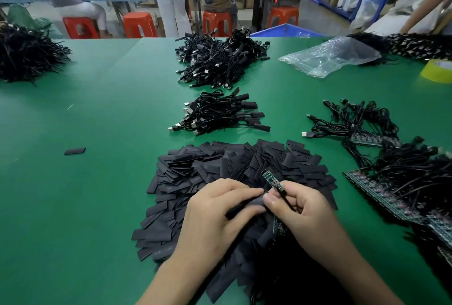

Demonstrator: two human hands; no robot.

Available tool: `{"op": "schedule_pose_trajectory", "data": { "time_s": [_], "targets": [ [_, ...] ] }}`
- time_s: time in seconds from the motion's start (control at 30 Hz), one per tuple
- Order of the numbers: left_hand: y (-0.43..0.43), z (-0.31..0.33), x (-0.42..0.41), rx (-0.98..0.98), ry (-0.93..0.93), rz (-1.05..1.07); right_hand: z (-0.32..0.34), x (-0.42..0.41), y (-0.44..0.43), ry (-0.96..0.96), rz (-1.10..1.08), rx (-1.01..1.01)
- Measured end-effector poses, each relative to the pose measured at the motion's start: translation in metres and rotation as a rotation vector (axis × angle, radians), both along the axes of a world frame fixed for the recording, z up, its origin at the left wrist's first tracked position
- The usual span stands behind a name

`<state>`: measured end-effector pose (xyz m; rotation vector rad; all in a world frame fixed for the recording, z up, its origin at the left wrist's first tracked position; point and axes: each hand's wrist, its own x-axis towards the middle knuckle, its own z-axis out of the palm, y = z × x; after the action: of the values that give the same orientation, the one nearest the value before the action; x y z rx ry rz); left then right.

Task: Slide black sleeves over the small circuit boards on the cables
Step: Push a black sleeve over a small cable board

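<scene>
Circuit board (272,180) on its cable (285,197) pinched in right hand (308,214); left hand (215,214) grips black sleeve (249,203).

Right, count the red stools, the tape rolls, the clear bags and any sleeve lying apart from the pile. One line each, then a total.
Red stools: 4
Yellow tape roll: 1
Clear plastic bag: 1
Stray sleeve: 1
Total: 7
</scene>
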<state>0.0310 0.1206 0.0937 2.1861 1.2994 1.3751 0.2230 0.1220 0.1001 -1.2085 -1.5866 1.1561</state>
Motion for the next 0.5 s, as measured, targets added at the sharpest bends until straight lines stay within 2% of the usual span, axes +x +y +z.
{"op": "schedule_pose_trajectory", "data": {
  "time_s": [0.17,0.5],
  "targets": [
    [0.004,0.003,-0.008,-0.046,-0.127,0.062,0.002,0.007,0.005,0.043,-0.038,-0.038],
    [0.005,0.003,-0.012,-0.073,-0.194,0.04,0.008,0.008,0.002,-0.008,0.159,-0.103]
  ]
}}
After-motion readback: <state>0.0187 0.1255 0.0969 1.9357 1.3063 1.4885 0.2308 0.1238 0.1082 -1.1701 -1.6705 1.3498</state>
